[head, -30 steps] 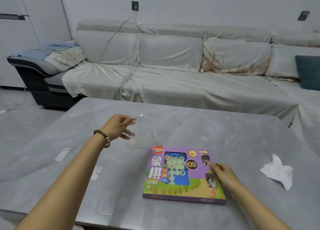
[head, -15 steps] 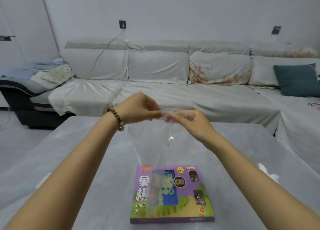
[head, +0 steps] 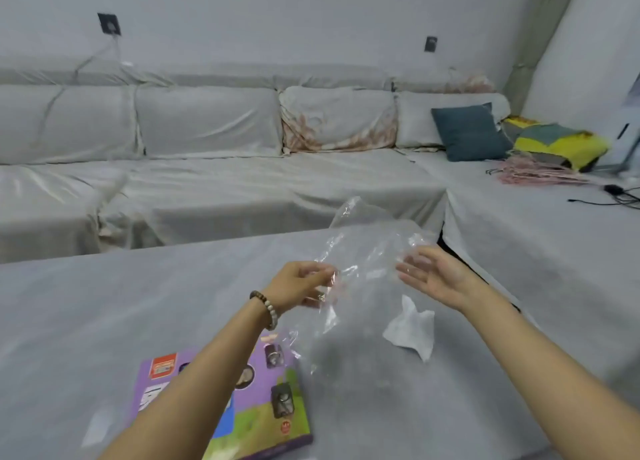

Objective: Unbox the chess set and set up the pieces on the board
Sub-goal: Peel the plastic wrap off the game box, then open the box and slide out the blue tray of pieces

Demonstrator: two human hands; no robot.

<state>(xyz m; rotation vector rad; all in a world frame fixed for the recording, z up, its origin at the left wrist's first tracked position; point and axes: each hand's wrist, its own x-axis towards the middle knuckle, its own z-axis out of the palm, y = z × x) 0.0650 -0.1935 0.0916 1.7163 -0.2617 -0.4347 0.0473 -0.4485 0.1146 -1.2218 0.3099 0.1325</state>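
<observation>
The purple chess set box (head: 277,421) lies flat and closed on the grey table (head: 104,321), low in the view, partly under my left forearm. A clear plastic wrapper (head: 363,252) hangs in the air above the table's right part. My left hand (head: 298,285), with a bead bracelet on the wrist, pinches the wrapper's left edge with curled fingers. My right hand (head: 436,276) is spread, fingers straight, its fingertips against the wrapper's right side.
A crumpled white tissue (head: 412,331) lies on the table right of the box. A long covered sofa (head: 207,169) runs behind the table, with a dark teal cushion (head: 471,130), a yellow and grey folded cloth (head: 561,144) and cables at its right end.
Both hands pinched the wrapper together half a second ago; now my right hand has let go and spread. The wrapper and hands moved right, and my view turned right.
</observation>
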